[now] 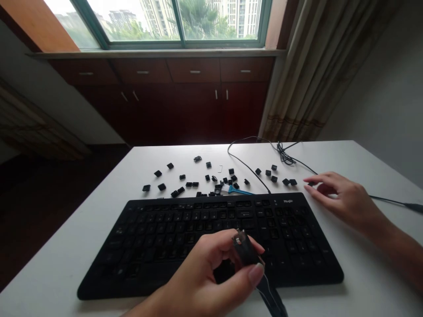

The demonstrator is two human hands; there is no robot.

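**Item 1.** A black full-size keyboard lies flat on a white counter. Most key positions look stripped to bare stems, while the top row and a few others seem to keep their caps; dim light prevents a firm count. By appearance, much of the board is done and a small part is left.

**Item 2.** Loose black keycaps lie scattered in a wide band on the counter, just beyond the keyboard's far edge, with some tipped at odd angles.

**Item 3.** The left hand is over the lower middle of the keyboard. Its fingers curl closed around a black handheld tool with a metal-edged head and a dark shank trailing downward. The tool's exact type cannot be told, nor whether it touches the keyboard.

**Item 4.** The right hand sits on the counter to the right of the keyboard. Its fingers are loosely curved and apart, with the tips just beside the nearest keycaps. No held object shows.

**Item 5.** A small brush with a blue handle and white bristles lies among the keycaps, near the keyboard's far edge.

**Item 6.** A black cable loops and bunches on the counter behind the keycaps.
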